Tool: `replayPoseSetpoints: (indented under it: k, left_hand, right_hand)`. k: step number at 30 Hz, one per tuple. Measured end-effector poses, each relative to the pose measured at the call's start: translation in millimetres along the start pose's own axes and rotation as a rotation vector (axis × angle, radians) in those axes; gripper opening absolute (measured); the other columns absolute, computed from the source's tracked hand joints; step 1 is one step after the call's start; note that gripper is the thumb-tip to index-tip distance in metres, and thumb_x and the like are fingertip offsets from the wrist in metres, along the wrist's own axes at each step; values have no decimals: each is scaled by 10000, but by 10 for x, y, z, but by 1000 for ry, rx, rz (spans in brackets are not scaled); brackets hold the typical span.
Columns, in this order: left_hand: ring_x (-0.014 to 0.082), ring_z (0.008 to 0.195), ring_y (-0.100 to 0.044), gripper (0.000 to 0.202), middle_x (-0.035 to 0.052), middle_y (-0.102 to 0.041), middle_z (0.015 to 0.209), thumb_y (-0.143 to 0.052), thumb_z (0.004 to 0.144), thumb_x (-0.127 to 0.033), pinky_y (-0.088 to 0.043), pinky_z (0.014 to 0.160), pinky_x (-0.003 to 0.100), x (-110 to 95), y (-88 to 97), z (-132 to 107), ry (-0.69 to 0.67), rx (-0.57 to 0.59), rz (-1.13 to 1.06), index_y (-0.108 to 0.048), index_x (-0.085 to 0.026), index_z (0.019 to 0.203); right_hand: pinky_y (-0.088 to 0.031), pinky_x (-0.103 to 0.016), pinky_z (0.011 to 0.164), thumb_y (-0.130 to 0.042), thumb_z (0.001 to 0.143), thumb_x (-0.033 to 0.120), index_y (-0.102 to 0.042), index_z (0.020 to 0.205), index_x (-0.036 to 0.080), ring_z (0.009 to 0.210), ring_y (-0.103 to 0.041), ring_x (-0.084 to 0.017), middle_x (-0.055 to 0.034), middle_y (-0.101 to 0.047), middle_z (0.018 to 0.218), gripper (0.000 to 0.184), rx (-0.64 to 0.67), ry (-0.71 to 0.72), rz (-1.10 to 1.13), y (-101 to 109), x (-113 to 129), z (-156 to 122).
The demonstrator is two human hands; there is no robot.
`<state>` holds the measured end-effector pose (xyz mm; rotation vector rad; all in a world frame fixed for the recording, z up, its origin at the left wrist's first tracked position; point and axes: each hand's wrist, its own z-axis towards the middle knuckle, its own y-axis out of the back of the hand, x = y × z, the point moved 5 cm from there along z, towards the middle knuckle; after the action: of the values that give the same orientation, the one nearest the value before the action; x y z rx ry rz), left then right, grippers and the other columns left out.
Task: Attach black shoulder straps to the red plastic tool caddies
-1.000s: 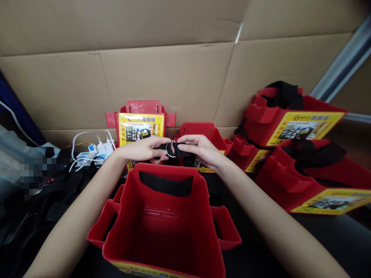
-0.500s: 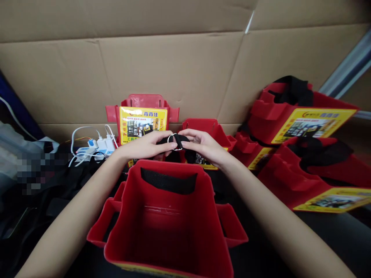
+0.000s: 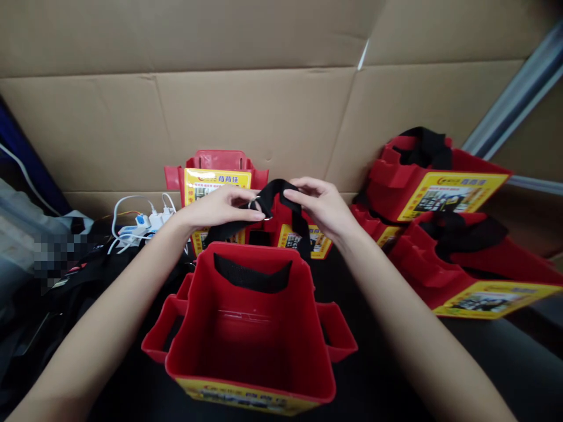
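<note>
An open red plastic pouch (image 3: 250, 346) with side loops sits right in front of me, a black webbing strap (image 3: 275, 193) threaded through its back wall. Above the pouch's far rim, my left hand (image 3: 220, 208) pinches the strap beside a small metal ring (image 3: 255, 206). My right hand (image 3: 319, 205) pinches the same strap on the other side of the ring. The strap arches up between the two hands and hangs down to the pouch on both sides.
More red pouches with yellow labels stand behind (image 3: 217, 176) and lie stacked at the right (image 3: 440, 187), some with black straps. A white power strip with chargers and cables (image 3: 141, 225) lies at the left. Black straps pile at the left (image 3: 83, 281). Cardboard (image 3: 264, 105) walls the back.
Both hands have lifted the strap and ring higher above the pouch, and the strap now forms a raised loop between them. The view has shifted a little.
</note>
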<state>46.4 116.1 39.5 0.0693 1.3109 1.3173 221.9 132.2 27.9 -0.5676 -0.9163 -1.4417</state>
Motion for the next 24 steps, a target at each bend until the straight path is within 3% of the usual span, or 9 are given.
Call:
replayPoseSetpoints:
  k: [2, 5, 9, 13, 15, 18, 21, 22, 24]
  left_hand:
    - [128, 794, -568, 208, 13, -654, 835, -629, 747, -344, -420, 736, 235, -75, -33, 142, -77, 7, -9, -667, -150, 811]
    - [111, 702, -552, 229, 9, -636, 750, -662, 715, -338, -420, 670, 232, -163, -1, 283, -126, -95, -66, -666, -120, 787]
    - [100, 679, -543, 215, 1, -608, 717, -678, 701, -312, -425, 647, 232, -297, 63, 317, -192, -264, -154, -649, -103, 745]
    - [80, 603, -520, 144, -23, -566, 627, -673, 709, -242, -411, 561, 209, -503, 241, 350, -299, -489, -46, -628, -107, 680]
    - [80, 608, -530, 133, -26, -575, 625, -679, 707, -233, -425, 568, 214, -657, 383, 362, -378, -580, 7, -624, -120, 666]
    - [94, 704, -578, 133, -36, -624, 699, -676, 716, -275, -474, 682, 250, -931, 534, 274, -471, -636, 37, -632, -152, 691]
    - [139, 832, -621, 172, -60, -642, 760, -619, 756, -352, -489, 739, 289, -1144, 424, 5, -434, -567, 68, -661, -186, 763]
    - [156, 851, -629, 186, -64, -646, 766, -611, 757, -369, -493, 736, 294, -1176, 299, -108, -397, -473, 83, -673, -194, 769]
    - [164, 826, -641, 151, -56, -666, 763, -682, 701, -352, -503, 749, 290, -1160, -71, -351, -334, -150, 108, -694, -212, 756]
  right_hand:
    - [-456, -327, 847, -718, 645, 381, -669, 829, 208, 875, -599, -159, -23, -656, 939, 258, -41, 68, 52, -120, 157, 29]
    - [-398, -341, 957, -700, 680, 358, -701, 805, 211, 1053, -548, -179, -37, -629, 1063, 193, -96, 182, -16, -186, 377, 98]
    - [-302, -362, 1056, -572, 807, 405, -678, 1023, 256, 1215, -443, -187, -17, -574, 1223, 283, 56, 224, -15, -187, 482, 143]
    - [-286, -414, 1070, -405, 864, 531, -317, 1382, 326, 1336, -279, -196, 6, -332, 1445, 564, 172, 70, 58, -180, 419, -74]
    - [-250, -438, 1083, -503, 797, 559, -156, 1436, 300, 1355, -229, -218, -28, -257, 1479, 771, 224, 13, -99, -220, 384, -284]
    - [-205, -445, 1103, -664, 697, 468, -123, 1446, 259, 1362, -203, -245, -57, -203, 1494, 947, 304, 2, -396, -309, 322, -584]
    - [-282, -447, 1074, -650, 725, 378, -358, 1352, 250, 1282, -366, -246, -64, -395, 1394, 704, 227, 71, -510, -322, 256, -709]
    - [-336, -447, 1039, -638, 735, 364, -454, 1263, 242, 1204, -457, -243, -64, -499, 1292, 572, 172, 102, -499, -305, 239, -715]
    - [-437, -435, 940, -635, 737, 348, -559, 1041, 225, 1006, -579, -232, -50, -611, 1043, 337, 45, 165, -429, -248, 217, -708]
